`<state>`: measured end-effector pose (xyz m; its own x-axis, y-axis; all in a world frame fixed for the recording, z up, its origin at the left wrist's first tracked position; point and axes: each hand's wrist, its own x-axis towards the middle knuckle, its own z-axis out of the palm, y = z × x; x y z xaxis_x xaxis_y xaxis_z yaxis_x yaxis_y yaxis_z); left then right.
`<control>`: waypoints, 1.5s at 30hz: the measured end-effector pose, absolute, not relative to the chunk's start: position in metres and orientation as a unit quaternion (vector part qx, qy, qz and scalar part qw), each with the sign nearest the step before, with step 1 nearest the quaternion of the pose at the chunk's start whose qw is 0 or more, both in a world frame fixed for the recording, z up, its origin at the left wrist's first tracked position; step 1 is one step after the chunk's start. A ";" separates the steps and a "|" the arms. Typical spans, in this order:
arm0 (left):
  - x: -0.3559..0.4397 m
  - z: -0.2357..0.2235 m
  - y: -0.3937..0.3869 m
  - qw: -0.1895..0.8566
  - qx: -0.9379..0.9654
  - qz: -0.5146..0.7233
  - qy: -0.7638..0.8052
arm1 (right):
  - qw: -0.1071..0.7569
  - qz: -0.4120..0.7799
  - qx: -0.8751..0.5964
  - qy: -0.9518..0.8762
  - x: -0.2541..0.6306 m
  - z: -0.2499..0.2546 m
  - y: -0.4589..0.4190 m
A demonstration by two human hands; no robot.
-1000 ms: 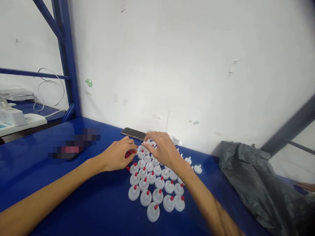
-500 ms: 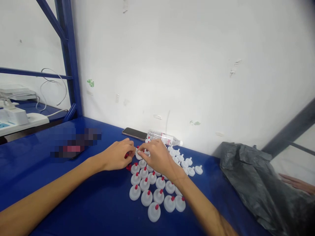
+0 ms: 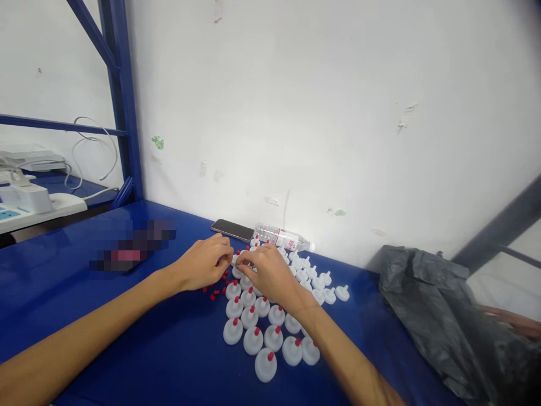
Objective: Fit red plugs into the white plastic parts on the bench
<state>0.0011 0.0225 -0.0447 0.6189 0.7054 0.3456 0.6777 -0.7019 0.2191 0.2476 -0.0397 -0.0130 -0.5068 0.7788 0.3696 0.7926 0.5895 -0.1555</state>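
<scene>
My left hand (image 3: pixel 209 262) is at the left edge of a group of white funnel-shaped nozzle caps, its fingers curled in; anything in them is hidden. Close to its fingertips is my right hand (image 3: pixel 270 273), thumb and forefinger bent together above a white cap (image 3: pixel 237 272). What they pinch, if anything, is not clear. Nearer me, several white nozzle caps with red tips (image 3: pixel 253 340) stand upright. Small loose red tips (image 3: pixel 214 294) lie below my left hand. Beyond my right hand are several plain white nozzle caps (image 3: pixel 328 295) with no red tip.
A black phone (image 3: pixel 232 229) and a clear plastic bottle (image 3: pixel 283 237) lie along the wall on the blue table (image 3: pixel 169 349). A dark plastic bag (image 3: pixel 422 299) is at the right, with another person's hand (image 3: pixel 511 321) behind it. A blurred dark item (image 3: pixel 135 248) lies at left.
My left hand has lifted slightly away from the table, uncovering more loose red tips beneath it. My right hand stays nearly in place, its fingertips shifting slightly.
</scene>
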 end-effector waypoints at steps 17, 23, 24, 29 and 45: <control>0.001 -0.045 0.022 0.032 0.898 0.220 0.379 | 0.208 -0.044 -0.477 -0.853 0.253 -0.008 -0.043; 0.001 -0.045 0.023 0.030 0.893 0.234 0.384 | 0.205 -0.064 -0.535 -0.817 0.260 -0.015 -0.035; 0.001 -0.045 0.022 0.029 0.893 0.235 0.383 | 0.201 -0.061 -0.536 -0.818 0.260 -0.017 -0.034; 0.002 -0.045 0.020 0.024 0.890 0.248 0.382 | 0.205 -0.044 -0.522 -0.827 0.257 -0.020 -0.033; 0.013 -0.042 0.007 0.074 0.856 0.345 0.377 | 0.329 -0.041 -0.392 -0.858 0.258 -0.005 -0.046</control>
